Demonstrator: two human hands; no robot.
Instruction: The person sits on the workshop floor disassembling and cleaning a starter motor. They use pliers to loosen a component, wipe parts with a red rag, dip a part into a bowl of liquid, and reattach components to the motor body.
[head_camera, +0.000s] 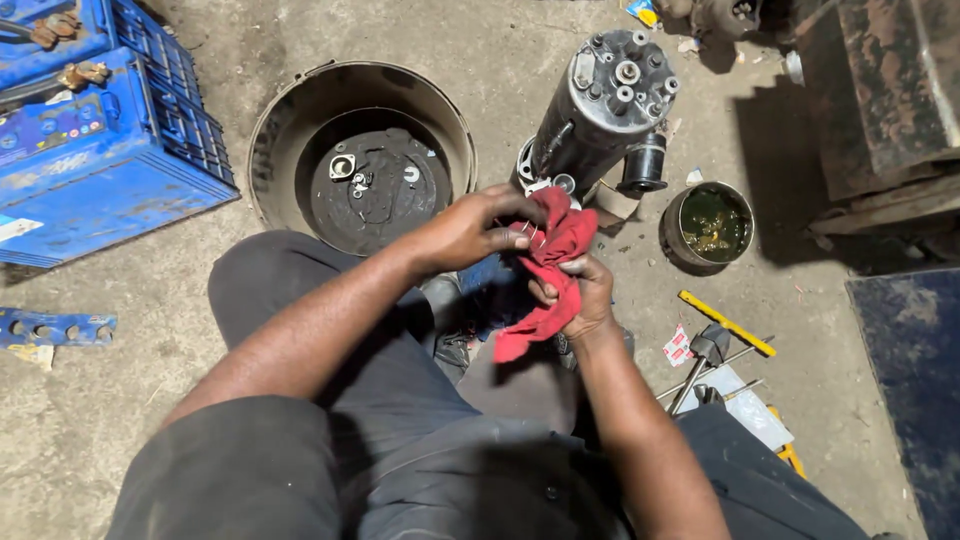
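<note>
Head view: blue battery cases (95, 140) top left on the concrete floor, pale rectangular label strips on their faces. Small red-and-white packet (678, 346) lies right of the hands, near a yellow-handled tool (727, 323) and a hammer (702, 352). Another small blue-yellow packet (642, 12) at the top edge.

Red rag (548, 270) sits mid-frame, over the lap, between both hands; crumpled, bunched at the top, loose tail hanging down-left. Left hand (470, 230) fingers pressed together, pinching the rag's upper fold, a small metal part just visible at the fingertips. Right hand (580, 295) closed around the rag from below.

Just behind: grey cylindrical motor (600, 105) standing upright, round metal pan (360, 150) holding small parts, tin of greenish fluid (708, 225).
</note>
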